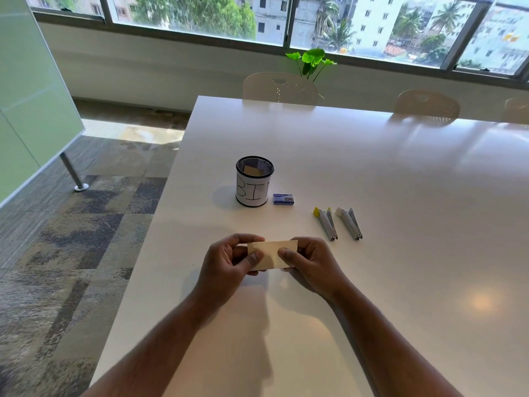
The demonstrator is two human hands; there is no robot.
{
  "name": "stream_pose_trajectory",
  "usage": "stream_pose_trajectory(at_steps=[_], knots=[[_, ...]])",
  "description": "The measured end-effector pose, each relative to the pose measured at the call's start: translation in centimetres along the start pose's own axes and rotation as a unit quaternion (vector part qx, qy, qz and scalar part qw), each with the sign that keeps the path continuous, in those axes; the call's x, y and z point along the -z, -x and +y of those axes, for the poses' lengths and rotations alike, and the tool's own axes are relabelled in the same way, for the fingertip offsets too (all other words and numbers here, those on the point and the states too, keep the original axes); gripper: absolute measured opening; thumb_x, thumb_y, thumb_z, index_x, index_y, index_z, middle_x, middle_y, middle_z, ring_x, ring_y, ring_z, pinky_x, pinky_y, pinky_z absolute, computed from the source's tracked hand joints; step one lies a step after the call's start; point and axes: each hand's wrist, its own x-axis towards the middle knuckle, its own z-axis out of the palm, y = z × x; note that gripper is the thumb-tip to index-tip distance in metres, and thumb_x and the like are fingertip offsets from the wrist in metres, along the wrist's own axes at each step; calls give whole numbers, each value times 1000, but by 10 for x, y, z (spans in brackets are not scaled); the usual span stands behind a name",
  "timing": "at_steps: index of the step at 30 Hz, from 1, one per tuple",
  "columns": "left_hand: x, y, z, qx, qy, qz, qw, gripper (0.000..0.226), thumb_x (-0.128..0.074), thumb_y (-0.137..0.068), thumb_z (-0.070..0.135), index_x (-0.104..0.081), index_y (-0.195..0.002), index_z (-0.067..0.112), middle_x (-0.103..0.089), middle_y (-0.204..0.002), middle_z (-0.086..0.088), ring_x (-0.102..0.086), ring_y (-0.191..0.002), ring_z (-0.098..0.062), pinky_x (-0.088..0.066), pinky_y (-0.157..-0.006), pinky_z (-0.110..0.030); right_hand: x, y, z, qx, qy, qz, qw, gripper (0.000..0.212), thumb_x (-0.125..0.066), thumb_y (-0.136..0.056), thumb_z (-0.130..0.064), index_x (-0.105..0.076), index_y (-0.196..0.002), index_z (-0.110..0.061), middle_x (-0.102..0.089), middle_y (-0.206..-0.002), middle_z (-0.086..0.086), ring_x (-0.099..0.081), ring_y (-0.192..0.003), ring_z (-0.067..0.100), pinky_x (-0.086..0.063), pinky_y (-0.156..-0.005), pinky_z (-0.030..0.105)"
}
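A small cream paper card (272,253) is held just above the white table (400,196), in front of me. My left hand (229,263) pinches its left end between thumb and fingers. My right hand (307,260) pinches its right end the same way. Beyond the card stands a black mesh cup (254,181) wrapped in a white label reading "BIN", with a tan piece of card inside. A small blue staple box (283,199) lies right of the cup. Two grey staplers lie side by side further right, one with a yellow end (326,223), one with a white end (349,223).
The table's left edge runs diagonally past my left arm, with patterned carpet below. Beige chairs (280,87) stand along the far side under a window, with a green plant (312,61) behind one. A green glass partition (28,96) stands at the left.
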Motion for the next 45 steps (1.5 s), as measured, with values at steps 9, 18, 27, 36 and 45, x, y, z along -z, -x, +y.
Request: stream_pose_trajectory(at_steps=[9,18,27,36,45], knots=[[-1,-5,0,-4,37,38,999,40,-57,-94,43,-69,-115,11,-79,-98,-13,-79,-90,-29,-65,-77,-36,-4,1,-4,112,83,71,988,25,-80,-85,-27,-66,-93,-7,-69,-92,8,-63,-84,33,-50,-74,58],[3,-5,1,8,27,27,999,27,-61,-99,-2,-69,-119,15,-80,-97,-9,-79,-88,-26,-64,-76,-29,-4,-1,3,194,233,95,948,23,-90,-77,-10,-73,-91,-15,-63,-112,1,-64,-105,18,-57,-71,28],[2,-4,-8,-48,-27,28,998,32,-72,-92,-2,-71,-112,23,-80,-92,-7,-79,-88,-22,-65,-77,-31,-2,2,2,60,35,54,996,48,-77,-80,-18,-55,-122,-25,-67,-99,15,-61,-80,28,-50,-67,45],[-4,-1,-6,-40,-48,27,998,35,-77,-92,18,-61,-122,27,-79,-91,-6,-78,-86,-23,-65,-75,-37,-1,3,-4,18,1,18,1000,46,-83,-82,-26,-58,-120,-34,-77,-105,12,-76,-93,35,-64,-78,43],[-5,0,-5,-14,-61,31,998,27,-78,-89,10,-73,-115,15,-81,-99,0,-79,-91,-17,-67,-72,-40,-9,0,5,-15,-49,16,999,27,-80,-82,-27,-70,-107,-24,-68,-90,17,-60,-79,35,-51,-77,58]])
